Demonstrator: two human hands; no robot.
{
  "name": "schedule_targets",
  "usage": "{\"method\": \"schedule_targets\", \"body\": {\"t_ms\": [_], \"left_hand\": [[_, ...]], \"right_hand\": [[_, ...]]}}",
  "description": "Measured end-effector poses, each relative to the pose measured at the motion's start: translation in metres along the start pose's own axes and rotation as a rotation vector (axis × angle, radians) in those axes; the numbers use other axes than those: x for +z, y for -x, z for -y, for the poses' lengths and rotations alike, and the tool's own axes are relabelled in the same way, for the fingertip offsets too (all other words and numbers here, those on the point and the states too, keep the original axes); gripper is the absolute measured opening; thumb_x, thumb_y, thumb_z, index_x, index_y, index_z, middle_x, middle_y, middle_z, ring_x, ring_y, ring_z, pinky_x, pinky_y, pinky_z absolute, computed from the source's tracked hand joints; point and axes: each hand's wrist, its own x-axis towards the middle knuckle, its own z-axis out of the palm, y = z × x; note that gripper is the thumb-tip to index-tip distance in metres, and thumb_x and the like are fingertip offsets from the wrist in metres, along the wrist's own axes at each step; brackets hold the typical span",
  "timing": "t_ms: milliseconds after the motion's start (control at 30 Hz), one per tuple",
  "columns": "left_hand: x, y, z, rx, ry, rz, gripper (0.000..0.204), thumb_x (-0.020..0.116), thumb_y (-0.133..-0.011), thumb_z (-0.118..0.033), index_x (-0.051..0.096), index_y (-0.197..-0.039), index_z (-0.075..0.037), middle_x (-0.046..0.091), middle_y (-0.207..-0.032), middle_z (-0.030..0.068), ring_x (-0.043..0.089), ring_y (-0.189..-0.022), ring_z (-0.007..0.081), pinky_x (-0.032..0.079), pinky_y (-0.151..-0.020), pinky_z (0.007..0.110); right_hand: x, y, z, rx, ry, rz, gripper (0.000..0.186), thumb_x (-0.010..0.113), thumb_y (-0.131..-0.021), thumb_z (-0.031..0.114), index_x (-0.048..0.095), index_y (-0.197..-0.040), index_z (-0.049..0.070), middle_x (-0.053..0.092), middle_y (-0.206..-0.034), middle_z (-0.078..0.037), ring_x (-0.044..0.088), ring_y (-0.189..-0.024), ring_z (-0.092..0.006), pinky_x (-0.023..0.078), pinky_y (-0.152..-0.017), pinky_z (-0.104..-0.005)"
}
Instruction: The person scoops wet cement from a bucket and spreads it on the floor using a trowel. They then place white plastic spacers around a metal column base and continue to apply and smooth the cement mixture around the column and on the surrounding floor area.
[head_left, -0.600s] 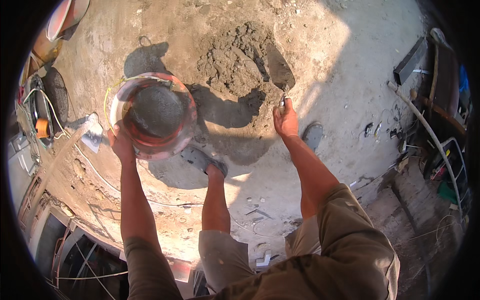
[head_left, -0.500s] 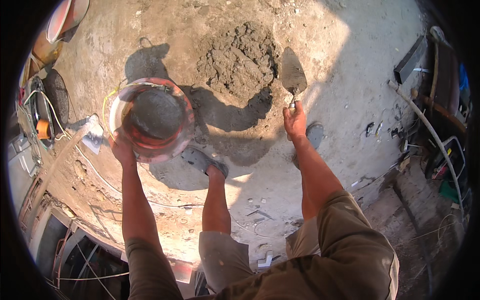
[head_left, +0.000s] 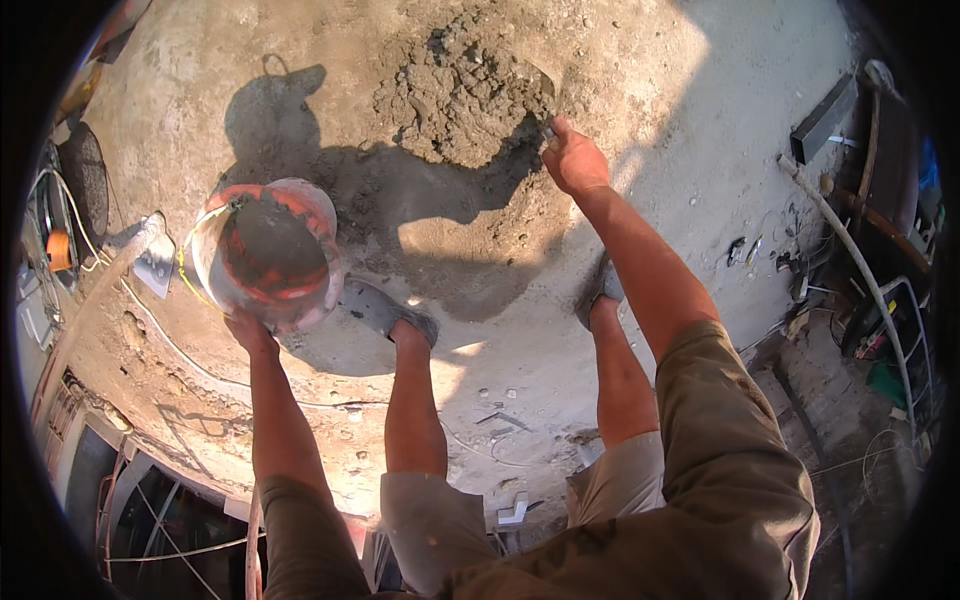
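My left hand (head_left: 252, 333) is closed on the near lower edge of a bucket (head_left: 208, 260), which leans tilted on the ground. The bucket is pale outside and smeared red inside, with a yellow handle hanging at its left. Grey wet mortar (head_left: 272, 245) fills much of it. Ahead and to the right, my right hand (head_left: 577, 160) is wrapped round the handle of a pointed trowel (head_left: 549, 132). The trowel reaches the right edge of a mortar heap (head_left: 455, 100) on the ground, and its blade is mostly hidden there.
My feet stand on the dusty concrete, between bucket and heap. A long pole (head_left: 850, 240) and a dark rectangular tube (head_left: 825, 118) lie at the right. Hoses, a flat blade tool (head_left: 155, 268) and clutter line the left. Cable (head_left: 215, 380) runs behind my feet.
My right hand has moved forward and left, bringing the trowel from beside the heap to its edge. The bucket has tipped more under my left hand. The view has shifted slightly.
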Motion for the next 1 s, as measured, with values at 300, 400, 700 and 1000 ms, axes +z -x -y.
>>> {"method": "schedule_targets", "body": {"t_ms": [300,400,700,1000], "left_hand": [[-0.039,0.181,0.007,0.309,-0.474,0.39,0.068,0.05,-0.106,-0.035,0.021,-0.158,-0.003,0.039,-0.146,0.0248,0.05,-0.126,0.0343,0.045,-0.1,0.044],[-0.078,0.284,-0.034,0.142,-0.536,0.719,0.062,0.05,-0.105,-0.027,0.025,-0.157,-0.003,0.039,-0.147,0.0225,0.05,-0.126,0.0319,0.047,-0.099,0.042],[-0.15,0.397,-0.077,0.214,-0.737,0.86,0.055,0.063,-0.096,-0.027,0.045,-0.14,0.002,0.049,-0.137,0.0254,0.049,-0.124,0.0418,0.04,-0.106,0.049],[-0.13,0.394,-0.079,0.231,-0.741,0.781,0.054,0.068,-0.09,-0.023,0.052,-0.135,0.003,0.055,-0.13,0.0258,0.052,-0.121,0.0423,0.043,-0.104,0.049]], "right_hand": [[-0.058,-0.083,-0.045,-0.033,-0.362,-0.268,0.064,0.071,-0.088,0.017,0.048,-0.142,-0.006,0.073,-0.1,-0.018,0.07,-0.092,-0.0254,0.054,-0.085,-0.0371],[-0.055,-0.139,-0.032,-0.143,-0.257,0.052,0.06,0.069,-0.09,0.018,0.05,-0.144,0.004,0.073,-0.097,-0.015,0.07,-0.083,-0.0218,0.056,-0.08,-0.0362],[-0.038,-0.039,0.019,-0.32,0.371,0.049,0.044,0.053,-0.096,0.026,0.052,-0.141,0.028,0.069,-0.119,-0.014,0.068,-0.102,-0.0386,0.055,-0.089,-0.0482],[0.04,0.046,-0.082,0.341,-0.844,0.162,0.036,0.062,-0.086,0.007,0.052,-0.12,0.01,0.05,-0.065,0.0,0.048,-0.047,-0.0142,0.04,-0.042,-0.0333]]}}
